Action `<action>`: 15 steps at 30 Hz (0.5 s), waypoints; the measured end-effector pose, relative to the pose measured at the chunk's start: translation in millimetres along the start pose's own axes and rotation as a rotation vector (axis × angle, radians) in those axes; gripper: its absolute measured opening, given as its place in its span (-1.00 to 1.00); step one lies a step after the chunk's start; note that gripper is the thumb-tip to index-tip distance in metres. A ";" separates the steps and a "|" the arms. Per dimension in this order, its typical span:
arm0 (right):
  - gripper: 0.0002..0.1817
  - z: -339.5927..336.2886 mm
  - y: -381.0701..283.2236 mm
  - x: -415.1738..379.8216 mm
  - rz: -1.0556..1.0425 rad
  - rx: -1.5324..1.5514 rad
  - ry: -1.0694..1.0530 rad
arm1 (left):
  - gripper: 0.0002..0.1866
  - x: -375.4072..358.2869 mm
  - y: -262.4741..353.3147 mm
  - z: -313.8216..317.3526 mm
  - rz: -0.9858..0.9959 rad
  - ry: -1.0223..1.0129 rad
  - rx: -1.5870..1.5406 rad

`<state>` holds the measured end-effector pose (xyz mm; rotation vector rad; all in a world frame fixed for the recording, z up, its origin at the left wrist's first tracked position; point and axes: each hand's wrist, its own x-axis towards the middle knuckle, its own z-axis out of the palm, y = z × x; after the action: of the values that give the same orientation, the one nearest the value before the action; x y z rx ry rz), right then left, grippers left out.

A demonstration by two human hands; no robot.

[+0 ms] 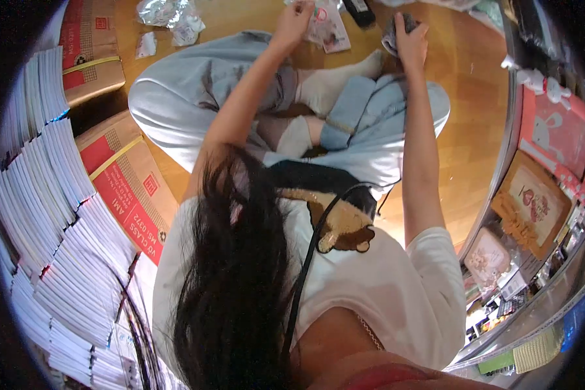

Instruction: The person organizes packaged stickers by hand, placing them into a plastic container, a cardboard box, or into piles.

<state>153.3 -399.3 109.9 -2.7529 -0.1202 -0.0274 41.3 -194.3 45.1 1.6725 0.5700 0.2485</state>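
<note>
My left hand (294,27) is at the top of the view, its fingers pinched together at the edge of a clear plastic packet (320,26). What it pinches there, I cannot tell. A printed card (337,39) with pink and red marks lies against the packet. Farther right, my right hand (412,47) is closed around a crumpled dark grey cloth (390,36), thumb pointing up. Between the two hands, a black object (359,12) with a pale label lies on the wooden floor.
My crossed legs in light jeans (182,97) fill the middle. Crumpled clear plastic bags (169,16) lie at upper left. Stacks of books (71,260) and red-and-brown cartons (127,182) line the left. Along the right stands a shelf edge (500,169) with gift items and a pink bunny-printed box (552,127).
</note>
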 end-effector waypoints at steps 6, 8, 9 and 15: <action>-0.26 -9.7 21.6 -20.4 -0.229 -0.009 0.056 | -0.54 -6.8 19.6 -36.2 0.320 0.432 0.762; -0.42 -66.9 -9.2 -70.7 -0.270 0.001 -0.060 | -0.58 -54.9 65.9 -59.4 0.184 0.147 0.382; -0.50 -76.3 -2.7 -91.5 -0.299 0.186 -0.220 | -0.61 -73.6 76.8 -67.0 0.072 -0.037 0.080; -0.66 -121.7 14.6 -208.9 -0.109 0.557 -1.097 | -0.63 -210.5 84.0 -78.2 0.007 -0.798 0.263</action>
<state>-53.9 -475.4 209.8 -1.9124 -0.4732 1.2647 -156.0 -239.4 173.7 1.8480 -0.0112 -0.4999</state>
